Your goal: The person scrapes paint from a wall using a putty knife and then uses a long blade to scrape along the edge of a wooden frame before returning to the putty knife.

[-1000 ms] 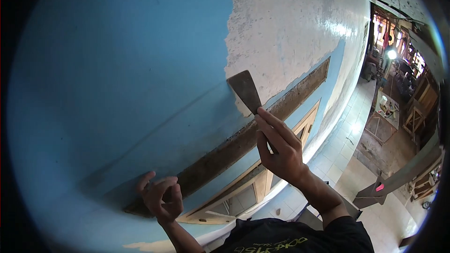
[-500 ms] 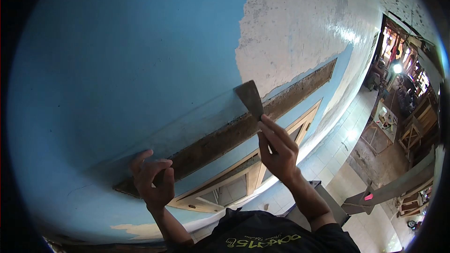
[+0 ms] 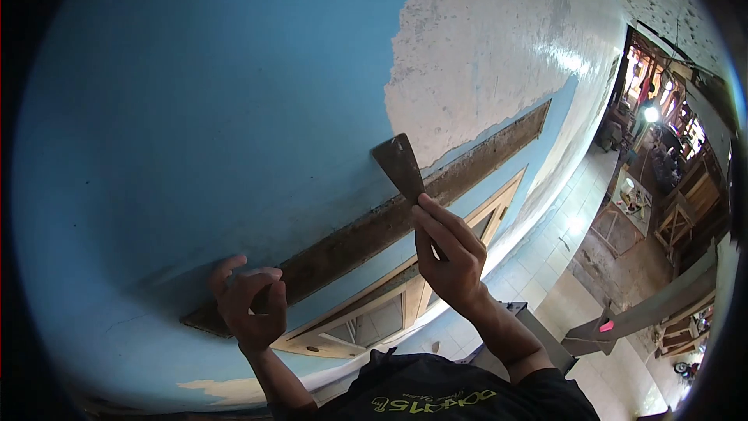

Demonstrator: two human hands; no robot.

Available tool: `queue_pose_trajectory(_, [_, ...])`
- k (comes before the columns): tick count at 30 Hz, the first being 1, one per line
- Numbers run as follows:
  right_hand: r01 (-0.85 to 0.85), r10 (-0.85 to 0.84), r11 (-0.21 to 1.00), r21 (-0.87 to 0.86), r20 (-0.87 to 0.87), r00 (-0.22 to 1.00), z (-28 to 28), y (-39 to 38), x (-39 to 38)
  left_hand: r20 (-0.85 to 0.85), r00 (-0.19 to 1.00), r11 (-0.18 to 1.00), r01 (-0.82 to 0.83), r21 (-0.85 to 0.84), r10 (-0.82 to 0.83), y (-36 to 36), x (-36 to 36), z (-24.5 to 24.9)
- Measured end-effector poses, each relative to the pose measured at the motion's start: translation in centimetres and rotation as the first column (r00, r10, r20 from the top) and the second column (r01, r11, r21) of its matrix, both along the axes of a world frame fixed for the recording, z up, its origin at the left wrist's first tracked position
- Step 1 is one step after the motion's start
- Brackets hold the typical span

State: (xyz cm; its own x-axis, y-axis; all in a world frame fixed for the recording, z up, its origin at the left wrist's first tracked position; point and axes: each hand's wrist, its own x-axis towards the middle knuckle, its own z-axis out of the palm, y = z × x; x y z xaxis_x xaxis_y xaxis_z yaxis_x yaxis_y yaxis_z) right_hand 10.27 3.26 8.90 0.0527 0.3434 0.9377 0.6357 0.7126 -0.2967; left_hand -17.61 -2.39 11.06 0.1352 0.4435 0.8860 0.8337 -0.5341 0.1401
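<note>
My right hand (image 3: 452, 253) grips a scraper (image 3: 400, 168) by its narrow lower end, fingers and thumb pinched around it. The scraper's wide, dull metal blade points up, at the border where blue paint (image 3: 257, 93) meets a bare, whitish patch of wall (image 3: 475, 54). My left hand (image 3: 251, 304) is raised near the wall at the lower left, its fingers curved and apart, with nothing visible in it. Behind both hands runs a long brown wooden beam (image 3: 335, 253) set in the wall.
Below the beam are wood-framed window panes (image 3: 374, 323). To the right lie a tiled floor (image 3: 538, 265), a small table with items on it (image 3: 633, 201), wooden furniture (image 3: 693, 195) and a lit lamp (image 3: 651, 114). A grey box-like object (image 3: 530, 339) stands beside my right arm.
The scraper and my right hand have shifted slightly left in view, the blade tilting further left. My left hand keeps nearly the same pose. The whole view has drifted a little left.
</note>
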Motion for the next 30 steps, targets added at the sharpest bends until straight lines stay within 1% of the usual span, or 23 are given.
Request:
queue_pose_trajectory(2, [0.009, -0.009, 1.000, -0.011, -0.009, 1.000, 0.0, -0.2, -0.1, -0.003, 1.000, 1.000, -0.006, 0.019, 0.006, 0.1, 0.2, 0.0])
queue_pose_trajectory(5, [0.018, -0.018, 1.000, -0.021, -0.039, 0.999, -2.1, 0.0, -0.4, 0.008, 1.000, 1.000, -0.023, 0.006, 0.023, -0.1, 0.1, 0.0])
queue_pose_trajectory(7, [0.002, -0.003, 1.000, -0.016, -0.060, 0.998, -2.5, 0.4, -0.6, 0.003, 1.000, 1.000, -0.001, 0.007, 0.001, 0.0, -0.4, -0.4])
queue_pose_trajectory(8, [-0.002, 0.001, 1.000, -0.019, -0.072, 0.997, -2.6, 0.4, -0.6, -0.001, 1.000, 1.000, 0.013, 0.001, -0.013, 0.0, -0.5, -0.6])
queue_pose_trajectory(11, [0.007, -0.006, 1.000, 0.013, -0.082, 0.997, -0.7, 0.7, -0.6, -0.015, 1.000, 1.000, -0.013, 0.021, 0.013, 0.1, -0.2, -0.3])
queue_pose_trajectory(14, [0.000, 0.000, 1.000, -0.014, -0.052, 0.999, -0.8, 0.2, -0.4, -0.004, 1.000, 1.000, -0.001, -0.008, 0.001, 0.1, -0.2, -0.3])
queue_pose_trajectory(17, [-0.015, 0.012, 0.999, -0.040, -0.064, 0.998, -3.1, -0.3, -0.7, -0.005, 1.000, 0.999, 0.006, 0.038, -0.006, 0.2, -0.4, -0.7])
queue_pose_trajectory(19, [-0.022, 0.021, 1.000, -0.018, -0.062, 0.998, -2.7, 0.2, -0.8, -0.001, 1.000, 0.999, 0.010, 0.035, -0.010, 0.3, -0.4, -0.7])
queue_pose_trajectory(23, [-0.033, 0.031, 0.999, -0.036, -0.050, 0.998, -0.9, -0.4, -0.6, -0.021, 0.999, 0.999, 0.039, 0.028, -0.038, 0.3, -0.4, -0.6])
queue_pose_trajectory(25, [-0.019, 0.018, 0.999, -0.030, -0.039, 0.999, -0.6, -0.5, -0.3, -0.055, 0.998, 0.999, -0.008, 0.040, 0.010, 0.3, -0.4, -0.8])
queue_pose_trajectory(26, [-0.022, 0.020, 0.999, -0.040, -0.034, 0.999, -0.8, -0.6, -0.1, -0.069, 0.997, 0.998, -0.033, 0.052, 0.036, 0.2, -0.4, -1.0])
queue_pose_trajectory(29, [-0.040, 0.038, 0.996, -0.075, -0.019, 0.999, -2.6, -0.9, 0.2, -0.116, 0.992, 0.993, -0.040, 0.107, 0.052, 0.4, -0.7, -1.2])
queue_pose_trajectory(30, [-0.046, 0.044, 0.997, -0.060, -0.027, 0.999, -3.4, -0.8, 0.1, -0.125, 0.991, 0.997, -0.028, 0.077, 0.038, 0.3, -1.0, -1.2])
